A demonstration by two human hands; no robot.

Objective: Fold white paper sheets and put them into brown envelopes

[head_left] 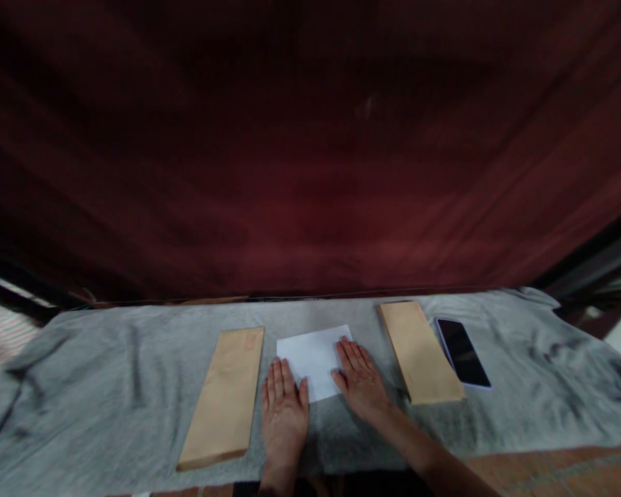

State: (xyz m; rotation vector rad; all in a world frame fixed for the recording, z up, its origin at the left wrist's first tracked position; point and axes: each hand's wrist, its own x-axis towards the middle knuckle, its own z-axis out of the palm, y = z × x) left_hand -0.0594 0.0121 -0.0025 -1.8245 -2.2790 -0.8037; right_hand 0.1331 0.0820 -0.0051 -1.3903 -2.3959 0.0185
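A white sheet of paper (314, 355) lies slightly turned on the grey cloth in front of me. My left hand (284, 407) rests flat at its left lower edge, fingers stretched forward and thumb out to the right. On the right part of the sheet lies my right hand (359, 383), palm down with the fingers extended over the paper's edge. Both palms face down, and nothing shows in either grip. To the left of my left hand is a long brown envelope (225, 397). Another brown envelope (421, 352) lies to the right of my right hand.
A smartphone (464, 352) with a dark screen and pale purple edge lies beside the right envelope. The wrinkled grey cloth (150, 366) covers the long surface. A dark red curtain-like backdrop (321, 172) rises behind it. Tiled floor (564, 473) shows at the lower right.
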